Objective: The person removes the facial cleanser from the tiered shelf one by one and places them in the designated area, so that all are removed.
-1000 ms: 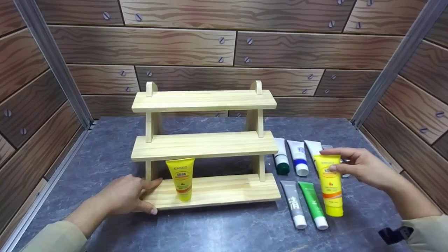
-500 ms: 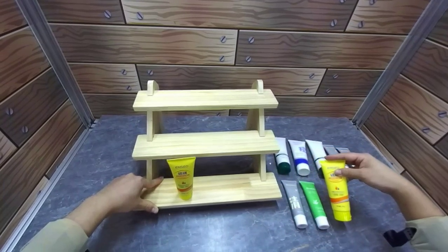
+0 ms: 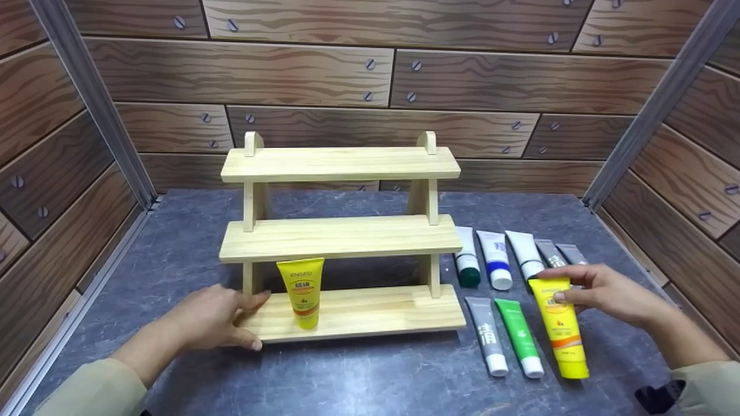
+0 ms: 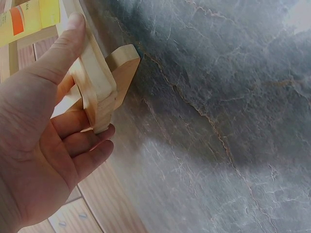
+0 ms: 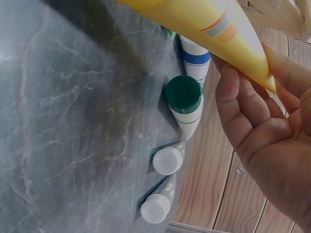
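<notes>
My right hand (image 3: 610,293) pinches a yellow squeeze tube (image 3: 559,332) by its flat crimped end, thumb in front, with the cap end pointing down at the table. In the right wrist view this yellow tube (image 5: 218,36) slants above the tabletop. My left hand (image 3: 211,320) grips the left end of the bottom step of a three-tier wooden display shelf (image 3: 381,312). The left wrist view has the thumb (image 4: 65,46) along the top of the board and the other fingers curled around its end. Another yellow tube (image 3: 303,294) stands cap-down on that bottom step, just right of the left hand.
Right of the shelf lie a grey tube (image 3: 485,335) and a green tube (image 3: 519,335). Behind them is a row of several tubes, including a white one with a blue band (image 3: 494,260) and one with a green cap (image 3: 468,276). Wood-patterned walls (image 3: 381,75) enclose the table.
My right hand has moved the yellow tube slightly right and down, toward the table beside the green tube. Small grey tubes behind it have come into view. The left hand keeps its grip.
</notes>
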Action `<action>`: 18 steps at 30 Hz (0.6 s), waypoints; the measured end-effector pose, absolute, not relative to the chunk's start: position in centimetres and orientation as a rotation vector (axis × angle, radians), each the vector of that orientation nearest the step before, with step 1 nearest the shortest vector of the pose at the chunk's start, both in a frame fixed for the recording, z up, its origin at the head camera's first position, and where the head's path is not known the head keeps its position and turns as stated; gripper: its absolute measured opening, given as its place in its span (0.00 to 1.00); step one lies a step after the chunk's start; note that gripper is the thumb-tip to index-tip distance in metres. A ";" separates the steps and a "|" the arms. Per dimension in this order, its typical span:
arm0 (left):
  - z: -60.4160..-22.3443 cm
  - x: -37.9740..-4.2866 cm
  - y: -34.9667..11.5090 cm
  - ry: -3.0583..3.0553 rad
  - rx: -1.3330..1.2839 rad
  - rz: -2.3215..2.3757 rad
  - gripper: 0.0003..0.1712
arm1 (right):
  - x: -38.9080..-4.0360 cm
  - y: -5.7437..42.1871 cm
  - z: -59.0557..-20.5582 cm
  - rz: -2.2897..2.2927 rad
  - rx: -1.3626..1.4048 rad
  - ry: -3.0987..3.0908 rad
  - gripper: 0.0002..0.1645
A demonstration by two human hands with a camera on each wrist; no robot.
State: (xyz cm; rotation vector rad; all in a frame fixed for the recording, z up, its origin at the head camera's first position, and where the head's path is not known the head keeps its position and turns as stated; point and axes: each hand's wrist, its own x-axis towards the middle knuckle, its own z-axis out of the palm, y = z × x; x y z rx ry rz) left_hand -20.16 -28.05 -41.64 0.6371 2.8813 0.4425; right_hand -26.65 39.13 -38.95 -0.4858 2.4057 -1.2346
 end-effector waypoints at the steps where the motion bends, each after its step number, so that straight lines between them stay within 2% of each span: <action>1: -41.6 -20.2 -28.0 2.879 0.640 0.440 0.55 | -26.7 39.2 -39.1 -1.236 -0.483 2.400 0.32; 18: -41.6 -20.1 -28.0 2.894 0.642 0.450 0.55 | -26.9 40.2 -40.7 -1.237 -0.356 2.286 0.33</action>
